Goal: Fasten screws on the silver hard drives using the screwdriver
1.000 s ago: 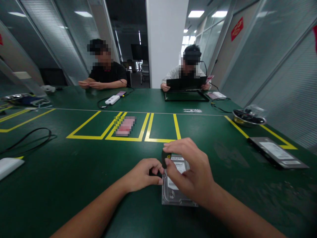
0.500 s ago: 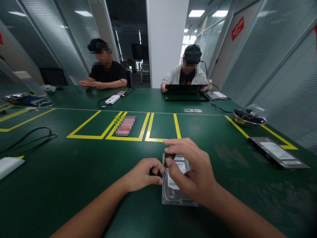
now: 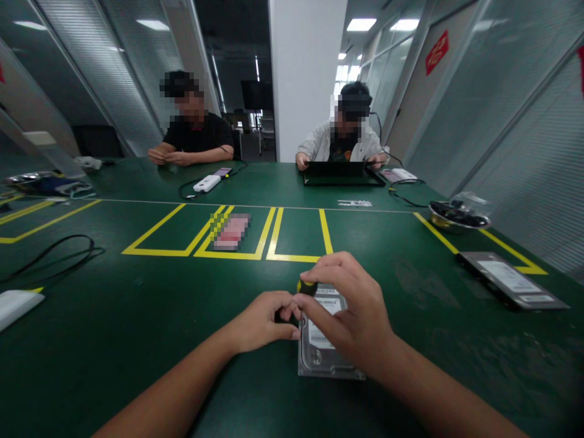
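The right hand (image 3: 351, 316) was curled over the top of a small black-and-yellow screwdriver (image 3: 306, 287), its fingertips (image 3: 305, 299) pinched around the handle, which stood roughly upright. Directly beneath those fingers lay a silver hard drive (image 3: 325, 356), label side up, flat on the green table (image 3: 137, 316); the palm covered much of the drive's far half, so the tool's tip could not be seen. Just to the left of the right fingertips, the left hand (image 3: 262, 321) was clenched into a loose fist at the drive's left edge, its thumb and forefinger closed on something small and dark that was too hidden to make out; the knuckles of the two hands nearly touched. Beyond the fingers, farther across the table, yellow tape outlines (image 3: 274, 243) marked boxes, one of them holding a blurred pink item (image 3: 232, 232). Well off to the right of the right hand lay a flat dark drive-like slab (image 3: 511, 281) and, past it, a metal bowl (image 3: 456, 218). Far to the left of the left hand a black cable (image 3: 59, 255) looped on the mat. Across the table two other people (image 3: 194, 131) sat, one with hands on a black laptop (image 3: 341, 173).
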`<state>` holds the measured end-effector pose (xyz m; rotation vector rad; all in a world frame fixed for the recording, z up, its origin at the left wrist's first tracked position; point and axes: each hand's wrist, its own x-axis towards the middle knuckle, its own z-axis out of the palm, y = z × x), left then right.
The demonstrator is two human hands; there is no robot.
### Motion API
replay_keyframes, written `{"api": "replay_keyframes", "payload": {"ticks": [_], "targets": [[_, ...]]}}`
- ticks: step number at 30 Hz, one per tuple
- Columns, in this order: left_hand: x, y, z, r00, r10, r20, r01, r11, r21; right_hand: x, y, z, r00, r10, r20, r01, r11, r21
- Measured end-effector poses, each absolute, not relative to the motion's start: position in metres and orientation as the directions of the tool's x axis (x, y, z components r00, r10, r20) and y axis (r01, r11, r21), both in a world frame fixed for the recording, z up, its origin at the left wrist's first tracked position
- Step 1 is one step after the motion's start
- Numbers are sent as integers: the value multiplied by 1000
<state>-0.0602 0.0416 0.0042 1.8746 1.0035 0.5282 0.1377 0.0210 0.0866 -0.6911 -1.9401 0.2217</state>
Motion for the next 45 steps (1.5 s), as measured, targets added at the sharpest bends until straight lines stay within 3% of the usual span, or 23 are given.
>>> {"api": "replay_keyframes", "payload": {"ticks": [16, 22, 29, 42, 45], "targets": [[-59, 41, 2, 582, 813, -27, 411, -265, 872, 140, 20, 86, -371, 520, 769, 270, 853, -446], [-60, 41, 5, 577, 816, -29, 421, -267, 867, 139, 22, 85, -317, 576, 753, 375, 805, -459], [-59, 42, 6, 590, 805, -60, 447, -263, 855, 140, 21, 88, -366, 518, 773, 267, 854, -446], [-59, 40, 7, 582, 811, -59, 428, -244, 870, 140, 21, 86, -340, 593, 730, 334, 801, -496], [-59, 41, 6, 583, 810, -53, 424, -248, 871, 141, 21, 87, -354, 567, 743, 303, 822, -483]]}}
